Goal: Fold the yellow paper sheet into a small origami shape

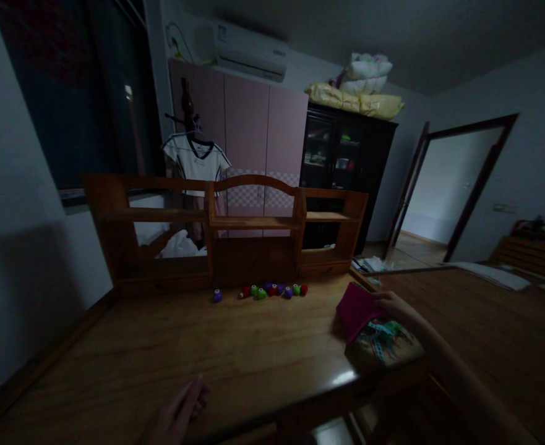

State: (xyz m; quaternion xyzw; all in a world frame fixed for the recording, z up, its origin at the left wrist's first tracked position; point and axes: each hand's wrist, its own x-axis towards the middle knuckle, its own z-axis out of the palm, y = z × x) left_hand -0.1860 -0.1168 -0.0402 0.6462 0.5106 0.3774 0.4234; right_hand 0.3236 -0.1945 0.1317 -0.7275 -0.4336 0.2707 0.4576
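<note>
At the desk's right end, my right hand (pixel 391 305) is closed on the edge of a magenta cloth piece that looks like a pouch (pixel 356 311), held tilted over the desktop. Right under it lies a tangle of small teal, green and white stringy pieces (pixel 383 337); their kind is too dark to make out. My left hand (pixel 178 409) rests near the front edge, fingers loosely curled together, with nothing visible in them. Several small toy figures in red, green and purple (pixel 273 289) stand in a row at the back, and one purple figure (pixel 217 295) sits apart to their left.
A wooden shelf unit (pixel 253 224) rises along the back of the wooden desk (pixel 161 340). A wall borders the left side. To the right is a broad brown surface (pixel 462 309). Behind stand a pink wardrobe (pixel 247 123) and a dark cabinet (pixel 369 167).
</note>
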